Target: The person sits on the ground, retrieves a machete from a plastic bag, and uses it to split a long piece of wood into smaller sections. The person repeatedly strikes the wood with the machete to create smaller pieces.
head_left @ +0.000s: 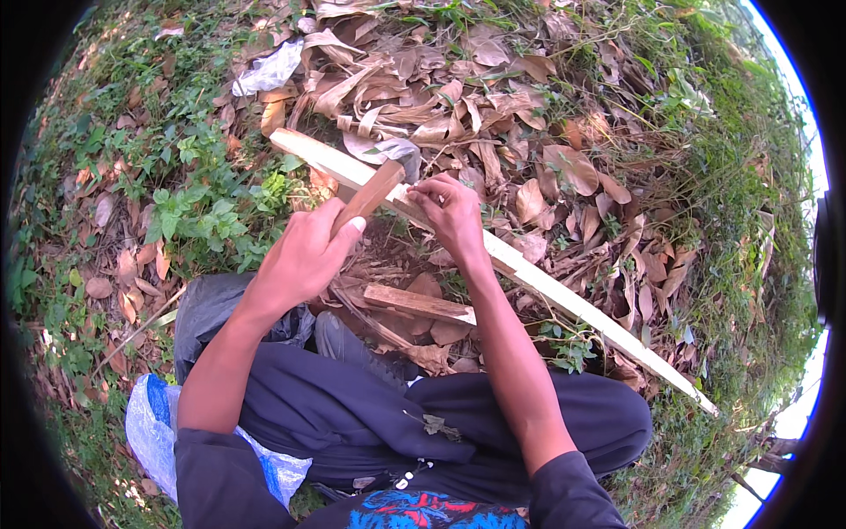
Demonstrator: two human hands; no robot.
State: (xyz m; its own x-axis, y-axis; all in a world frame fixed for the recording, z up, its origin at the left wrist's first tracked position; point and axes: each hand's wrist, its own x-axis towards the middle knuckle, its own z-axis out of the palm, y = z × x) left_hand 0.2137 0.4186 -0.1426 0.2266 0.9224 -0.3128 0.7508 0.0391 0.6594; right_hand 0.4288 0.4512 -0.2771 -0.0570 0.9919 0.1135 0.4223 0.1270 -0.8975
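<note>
A long pale strip of wood (564,304) lies slantwise across the leaves before me, from upper left to lower right. In my left hand (304,251) is a short flat piece of brown wood (374,192), gripped with the thumb along it. Its far end is over the long strip, left of my other fingers. My right hand (451,214) is pinched closed at the strip's upper edge; whatever is between its fingertips is too small to make out. Below the strip, another short piece of wood (419,304) rests on the ground.
Dry brown leaves (573,167) and green plants (198,216) cover the ground. My crossed legs (352,397) are close below the wood. A clear and blue plastic bag (150,419) lies at my left, and a whitish plastic scrap (269,70) at the far left.
</note>
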